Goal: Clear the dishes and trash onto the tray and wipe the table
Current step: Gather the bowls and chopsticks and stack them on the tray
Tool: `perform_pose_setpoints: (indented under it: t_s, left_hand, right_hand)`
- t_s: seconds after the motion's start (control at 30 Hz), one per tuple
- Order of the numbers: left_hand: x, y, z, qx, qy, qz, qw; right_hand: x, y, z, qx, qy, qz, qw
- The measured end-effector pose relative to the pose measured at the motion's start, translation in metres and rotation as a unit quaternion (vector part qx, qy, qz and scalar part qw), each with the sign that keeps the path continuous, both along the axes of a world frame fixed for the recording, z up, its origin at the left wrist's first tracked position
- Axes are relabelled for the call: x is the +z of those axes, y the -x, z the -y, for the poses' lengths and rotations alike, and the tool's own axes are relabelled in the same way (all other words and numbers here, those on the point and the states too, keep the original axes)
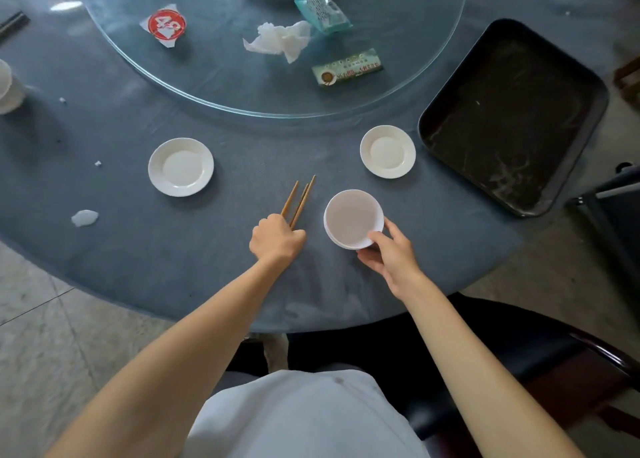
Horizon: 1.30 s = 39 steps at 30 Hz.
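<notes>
My left hand grips the near ends of wooden chopsticks that point away over the blue tablecloth. My right hand holds a white bowl by its near rim, thumb inside the edge. Two white saucers lie on the cloth: one on the left, one on the right. The black tray sits at the right edge of the table with nothing in it.
A glass turntable carries a crumpled tissue, a red-and-white wrapper, a teal packet and a green packet. White scraps lie at left. A cup stands far left. A chair is at right.
</notes>
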<state>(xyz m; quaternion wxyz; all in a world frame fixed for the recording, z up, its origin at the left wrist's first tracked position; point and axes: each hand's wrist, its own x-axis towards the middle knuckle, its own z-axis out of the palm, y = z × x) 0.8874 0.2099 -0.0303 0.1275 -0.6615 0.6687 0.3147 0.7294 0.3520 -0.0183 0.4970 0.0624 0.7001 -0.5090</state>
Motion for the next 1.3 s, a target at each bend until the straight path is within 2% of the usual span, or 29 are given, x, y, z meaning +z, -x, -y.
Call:
perform_pose_setpoints:
  t_s: [0.13,0.23,0.37,0.57,0.77,0.9,1.1,1.3]
  left_hand:
    - [-0.007,-0.013,0.004,-0.019,-0.011,-0.026,0.999]
    - [-0.009,-0.026,0.015,0.014,-0.070,-0.101,0.992]
    - [-0.002,-0.051,0.029,0.115,-0.151,-0.266,0.945]
    - [0.021,-0.123,0.048,0.221,-0.197,-0.377,0.878]
    - [0.051,-0.223,0.071,0.259,-0.187,-0.423,0.848]
    - [0.073,-0.298,0.091,0.276,-0.150,-0.432,0.846]
    - [0.086,-0.394,0.145,0.260,-0.075,-0.426,0.863]
    - [0.089,-0.459,0.231,0.259,-0.012,-0.407,0.876]
  right_hand:
    - [0.001,-0.004,0.003,-0.020,0.015,0.017,1.000]
    - [0.002,-0.005,0.004,-0.030,0.010,0.017,0.999]
    - [0.006,-0.014,0.007,-0.029,0.011,0.011,0.999]
    - [0.017,-0.061,0.027,-0.012,0.032,0.007,0.999]
    - [0.036,-0.146,0.068,0.033,0.063,-0.007,0.997]
    - [0.049,-0.218,0.102,0.039,0.077,-0.011,0.996]
    - [0.062,-0.312,0.174,0.068,0.105,0.004,0.992]
    - [0.062,-0.375,0.266,0.103,0.128,0.003,0.986]
